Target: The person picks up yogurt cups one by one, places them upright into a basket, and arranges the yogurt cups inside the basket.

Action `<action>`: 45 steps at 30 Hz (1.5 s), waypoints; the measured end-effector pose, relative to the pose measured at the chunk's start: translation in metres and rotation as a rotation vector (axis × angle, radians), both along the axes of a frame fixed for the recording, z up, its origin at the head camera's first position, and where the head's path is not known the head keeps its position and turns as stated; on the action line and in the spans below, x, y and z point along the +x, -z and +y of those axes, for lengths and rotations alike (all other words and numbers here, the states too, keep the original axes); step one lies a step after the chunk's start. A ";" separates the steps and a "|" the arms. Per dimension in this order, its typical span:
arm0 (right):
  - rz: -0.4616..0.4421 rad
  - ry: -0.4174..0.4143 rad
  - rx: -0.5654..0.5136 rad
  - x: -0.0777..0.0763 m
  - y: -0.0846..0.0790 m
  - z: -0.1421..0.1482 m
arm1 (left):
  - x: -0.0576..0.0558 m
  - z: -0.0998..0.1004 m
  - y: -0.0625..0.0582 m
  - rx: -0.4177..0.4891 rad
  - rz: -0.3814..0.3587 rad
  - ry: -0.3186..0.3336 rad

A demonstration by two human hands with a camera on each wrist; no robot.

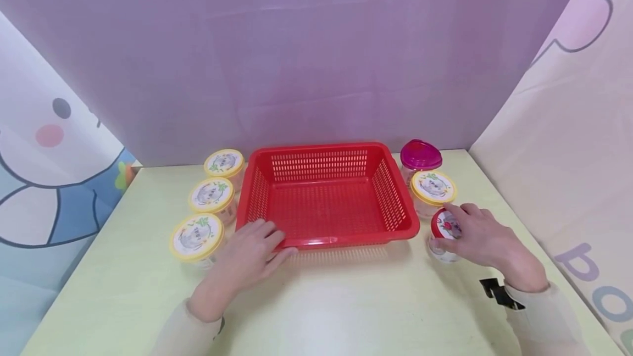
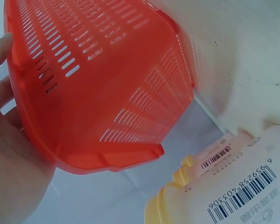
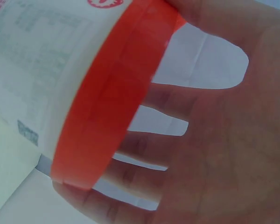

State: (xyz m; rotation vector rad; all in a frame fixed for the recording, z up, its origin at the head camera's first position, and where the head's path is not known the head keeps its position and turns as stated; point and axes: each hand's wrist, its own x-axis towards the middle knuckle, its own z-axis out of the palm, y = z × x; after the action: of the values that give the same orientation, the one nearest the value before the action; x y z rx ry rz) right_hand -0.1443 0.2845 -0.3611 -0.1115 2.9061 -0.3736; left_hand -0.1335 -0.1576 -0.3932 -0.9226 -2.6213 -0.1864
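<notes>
Kind of room unclear; pale table (image 1: 321,312) screened off booth-like; purple backdrop (image 1: 316,59) behind; cartoon-printed sheets (image 1: 49,147) at sides

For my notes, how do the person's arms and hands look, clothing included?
The left hand and right hand wear no gloves. The left sleeve and right sleeve are off-white; the right has a black strap at its end, the left a small dark patch.

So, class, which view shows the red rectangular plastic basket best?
The head view: it shows the red rectangular plastic basket nearly whole, its floor, slotted walls and rim, the left hand covering one corner. The left wrist view catches only part of its outside, close up; the right wrist view shows none of it.
</notes>
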 end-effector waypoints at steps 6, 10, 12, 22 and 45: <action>0.045 -0.008 0.008 -0.003 -0.001 0.000 | -0.001 0.002 -0.002 -0.004 -0.011 -0.009; 0.085 -0.027 0.019 -0.004 0.000 0.002 | 0.000 0.003 -0.003 -0.001 -0.013 -0.015; 0.102 -0.036 0.027 -0.005 0.001 0.003 | 0.000 0.003 -0.002 0.007 -0.015 -0.013; 0.167 -0.063 0.051 -0.008 0.008 0.005 | 0.000 0.004 -0.002 0.014 0.002 -0.007; 0.343 -0.094 0.030 -0.004 -0.014 -0.007 | 0.004 0.004 -0.003 0.009 -0.038 -0.032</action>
State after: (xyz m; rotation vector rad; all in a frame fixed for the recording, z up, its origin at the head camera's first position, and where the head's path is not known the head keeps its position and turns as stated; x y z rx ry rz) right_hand -0.1487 0.2776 -0.3472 -0.3380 3.2259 -0.3220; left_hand -0.1299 -0.1539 -0.3900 -0.8821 -2.6657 -0.2093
